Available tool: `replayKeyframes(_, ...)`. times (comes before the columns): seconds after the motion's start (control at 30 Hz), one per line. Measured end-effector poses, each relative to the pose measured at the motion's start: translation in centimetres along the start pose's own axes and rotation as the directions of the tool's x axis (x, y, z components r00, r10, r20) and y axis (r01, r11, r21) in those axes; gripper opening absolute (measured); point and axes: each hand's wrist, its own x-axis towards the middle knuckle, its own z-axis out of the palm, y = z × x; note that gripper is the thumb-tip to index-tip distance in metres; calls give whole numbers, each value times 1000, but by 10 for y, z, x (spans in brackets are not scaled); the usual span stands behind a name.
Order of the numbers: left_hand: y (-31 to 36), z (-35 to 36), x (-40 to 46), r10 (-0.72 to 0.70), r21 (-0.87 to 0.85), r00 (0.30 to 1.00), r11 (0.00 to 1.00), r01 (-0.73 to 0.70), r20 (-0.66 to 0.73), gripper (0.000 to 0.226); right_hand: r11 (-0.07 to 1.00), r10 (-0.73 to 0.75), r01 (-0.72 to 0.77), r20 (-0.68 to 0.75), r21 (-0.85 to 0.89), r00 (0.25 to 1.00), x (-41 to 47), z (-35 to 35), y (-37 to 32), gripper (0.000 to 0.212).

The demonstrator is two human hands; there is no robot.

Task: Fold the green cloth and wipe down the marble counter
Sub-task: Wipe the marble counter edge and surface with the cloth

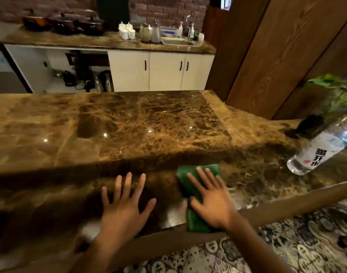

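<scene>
A folded green cloth (190,178) lies flat on the brown marble counter (129,131), near its front edge, one end hanging slightly over the edge. My right hand (212,200) presses flat on top of the cloth with fingers spread. My left hand (125,203) rests palm down on the bare marble just left of the cloth, fingers apart, holding nothing.
A clear water bottle (322,146) stands at the counter's right end, with a dark pot of green leaves (330,95) behind it. Wooden posts (277,56) rise at the right. A back counter (101,41) holds pots, jars and a sink. Patterned floor tiles (286,243) lie below.
</scene>
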Motion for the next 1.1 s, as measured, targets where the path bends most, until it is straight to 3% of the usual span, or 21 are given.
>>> replayKeyframes(0.13,4,2,0,-35,76,999,996,36,-13,80,974,223,-222,33,-37,974,36,-18,112,73)
replayKeyframes(0.3,5,-2,3,-32,67,999,997,30,27,75,943,328,-329,30,41,944,84,-16,118,84)
replayKeyframes(0.57,9,-11,-6,-25,54,999,998,23,48,77,995,-69,65,56,75,996,40,0,24,77)
replayKeyframes(0.77,12,-18,-4,-85,82,987,994,75,137,83,976,-202,206,-60,70,977,-22,0,53,68)
replayKeyframes(0.93,43,-24,25,-102,54,995,993,103,-13,98,1000,21,-23,66,19,998,4,-15,129,67)
replayKeyframes(1.0,58,-21,41,-63,-8,998,998,63,-27,92,991,132,-133,68,6,989,26,-19,152,68)
replayKeyframes(1.1,67,-7,52,-11,50,999,999,13,-30,84,965,261,-259,62,-41,963,59,-25,184,69)
